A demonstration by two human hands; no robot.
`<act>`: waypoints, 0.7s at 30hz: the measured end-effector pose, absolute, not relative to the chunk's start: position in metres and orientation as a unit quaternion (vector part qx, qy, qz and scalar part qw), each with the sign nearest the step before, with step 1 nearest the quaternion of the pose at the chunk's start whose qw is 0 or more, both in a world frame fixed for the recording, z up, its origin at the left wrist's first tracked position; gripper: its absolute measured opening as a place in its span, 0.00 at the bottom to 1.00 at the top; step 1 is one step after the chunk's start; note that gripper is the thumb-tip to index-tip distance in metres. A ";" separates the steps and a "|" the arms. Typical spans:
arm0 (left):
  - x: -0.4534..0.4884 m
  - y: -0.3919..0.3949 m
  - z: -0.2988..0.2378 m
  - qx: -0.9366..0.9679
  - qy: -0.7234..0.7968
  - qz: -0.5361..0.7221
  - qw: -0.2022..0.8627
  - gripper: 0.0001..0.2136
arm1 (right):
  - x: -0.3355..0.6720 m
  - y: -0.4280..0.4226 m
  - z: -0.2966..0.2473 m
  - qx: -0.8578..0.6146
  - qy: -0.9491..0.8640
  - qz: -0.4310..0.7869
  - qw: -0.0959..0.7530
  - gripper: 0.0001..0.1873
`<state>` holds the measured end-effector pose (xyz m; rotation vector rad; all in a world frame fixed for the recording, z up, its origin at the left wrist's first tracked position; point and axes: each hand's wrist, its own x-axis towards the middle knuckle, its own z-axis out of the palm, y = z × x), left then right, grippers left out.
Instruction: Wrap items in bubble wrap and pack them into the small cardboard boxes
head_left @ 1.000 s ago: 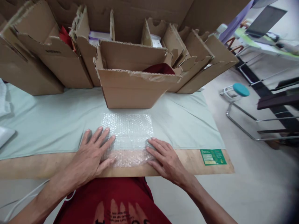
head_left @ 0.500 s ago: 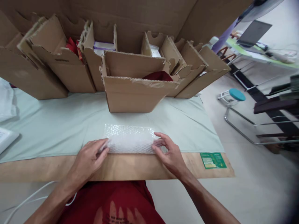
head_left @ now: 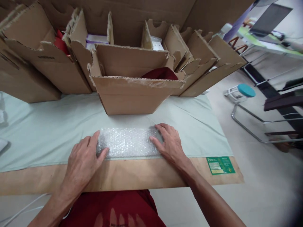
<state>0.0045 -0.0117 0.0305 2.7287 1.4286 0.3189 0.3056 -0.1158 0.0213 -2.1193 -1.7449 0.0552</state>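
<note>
A flat, oblong bundle of clear bubble wrap lies on the pale green cloth, along the front of the table. What is inside it, if anything, cannot be made out. My left hand grips its left end, thumb on top near the front corner and fingers along the left edge. At the opposite end my right hand holds the wrap, its thumb pressing the top and its fingers curled at the far right corner. The fingertips under the edges are partly hidden.
Behind the wrap stands a cardboard box with dark red cloth in it. More open cardboard bins line the back. A green printed card lies on the wooden front edge. A blue stool stands to the right.
The bubble wrap has turned over from a rolled strip into a flatter bundle, lying a little farther left. My left hand has shifted left, and my right hand's fingers have moved slightly away from me.
</note>
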 end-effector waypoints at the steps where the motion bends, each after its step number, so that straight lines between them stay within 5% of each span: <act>1: 0.005 -0.011 0.031 0.882 0.463 0.085 0.034 0.23 | 0.305 -0.112 0.022 -0.755 -0.629 0.026 0.184 0.20; 5: 0.010 -0.012 0.030 0.884 0.460 0.036 0.075 0.21 | 0.299 -0.102 0.025 -0.737 -0.637 0.080 0.213 0.04; 9: 0.006 -0.009 0.029 0.893 0.439 0.064 0.077 0.20 | 0.288 -0.118 0.037 -0.732 -0.570 0.221 0.300 0.03; 15: 0.014 0.015 0.042 0.908 0.393 0.141 -0.019 0.19 | 0.248 -0.159 0.049 -0.678 -0.490 0.430 0.340 0.39; 18: 0.033 0.023 0.044 0.909 0.395 0.125 -0.031 0.20 | 0.229 -0.171 0.050 -0.665 -0.497 0.468 0.302 0.44; 21: 0.041 0.014 0.039 0.906 0.400 0.138 -0.010 0.22 | 0.222 -0.176 0.053 -0.630 -0.541 0.487 0.272 0.38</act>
